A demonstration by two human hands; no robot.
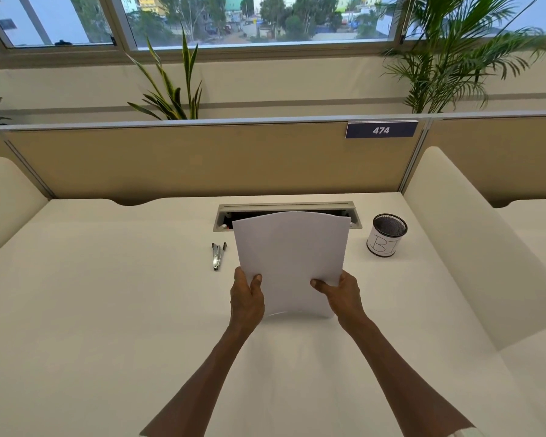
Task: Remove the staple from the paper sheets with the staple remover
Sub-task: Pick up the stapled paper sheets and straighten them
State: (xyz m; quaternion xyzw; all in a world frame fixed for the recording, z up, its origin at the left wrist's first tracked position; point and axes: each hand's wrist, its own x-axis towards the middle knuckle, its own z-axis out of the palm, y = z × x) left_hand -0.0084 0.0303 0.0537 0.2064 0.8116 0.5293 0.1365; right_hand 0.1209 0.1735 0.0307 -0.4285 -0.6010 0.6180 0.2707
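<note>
I hold the white paper sheets [292, 260] upright over the middle of the desk, slightly bowed. My left hand [246, 299] grips their lower left edge, thumb on the front. My right hand [339, 293] grips the lower right edge the same way. I cannot see the staple from here. The metal staple remover [217, 255] lies flat on the desk just left of the sheets, a short way beyond my left hand, untouched.
A black mesh cup [386, 234] with a white label stands at the right rear. An open cable tray slot [224, 216] sits in the desk behind the sheets. A tan partition [202, 159] closes the back, and cream side panels [460, 234] flank the desk.
</note>
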